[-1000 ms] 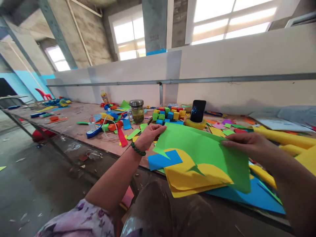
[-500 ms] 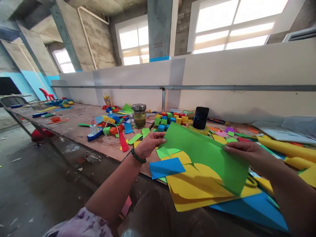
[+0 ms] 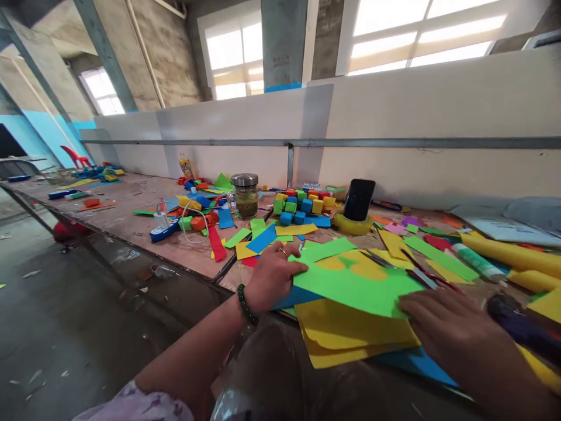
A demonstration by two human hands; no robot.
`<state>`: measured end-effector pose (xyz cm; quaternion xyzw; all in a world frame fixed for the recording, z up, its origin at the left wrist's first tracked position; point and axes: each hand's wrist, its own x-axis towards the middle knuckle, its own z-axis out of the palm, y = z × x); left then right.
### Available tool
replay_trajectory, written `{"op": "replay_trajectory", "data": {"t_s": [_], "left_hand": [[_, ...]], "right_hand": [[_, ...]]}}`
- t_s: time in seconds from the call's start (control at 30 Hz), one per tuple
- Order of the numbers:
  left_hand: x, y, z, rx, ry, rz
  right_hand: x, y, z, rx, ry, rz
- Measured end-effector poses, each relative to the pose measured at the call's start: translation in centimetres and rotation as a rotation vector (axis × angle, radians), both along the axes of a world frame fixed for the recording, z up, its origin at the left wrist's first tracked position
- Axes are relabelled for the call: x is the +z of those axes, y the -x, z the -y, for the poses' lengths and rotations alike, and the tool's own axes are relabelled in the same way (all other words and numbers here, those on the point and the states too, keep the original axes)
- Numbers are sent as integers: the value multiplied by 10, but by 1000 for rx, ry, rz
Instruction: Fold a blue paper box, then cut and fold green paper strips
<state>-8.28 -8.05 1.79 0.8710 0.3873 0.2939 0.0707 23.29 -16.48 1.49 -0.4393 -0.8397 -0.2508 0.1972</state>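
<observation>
The green sheet (image 3: 355, 295), held raised a half second ago, now lies low over the yellow sheets (image 3: 355, 330) at the near edge of the surface (image 3: 131, 196), apparently a shift from holding to laying out. The left hand (image 3: 269, 280) touches its left end, the right hand (image 3: 460, 333) its right; whether either grip pinches it, I cannot tell.

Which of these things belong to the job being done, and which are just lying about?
Seem to belong to the job:
- green sheet, with the left hand and right hand at its edges
- yellow sheets, partly beneath it

Seem to be just lying about:
- jar
- phone
- blocks
- bottle
</observation>
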Motion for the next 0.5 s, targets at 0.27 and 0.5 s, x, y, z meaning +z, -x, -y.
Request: {"op": "replay_trajectory", "data": {"t_s": [0.27, 0.5], "left_hand": [[-22, -6, 12, -154, 185, -308], [-32, 1, -3, -176, 415, -38]], "right_hand": [[-23, 61, -17, 0, 355, 160], [8, 106, -54, 40, 816, 108]]}}
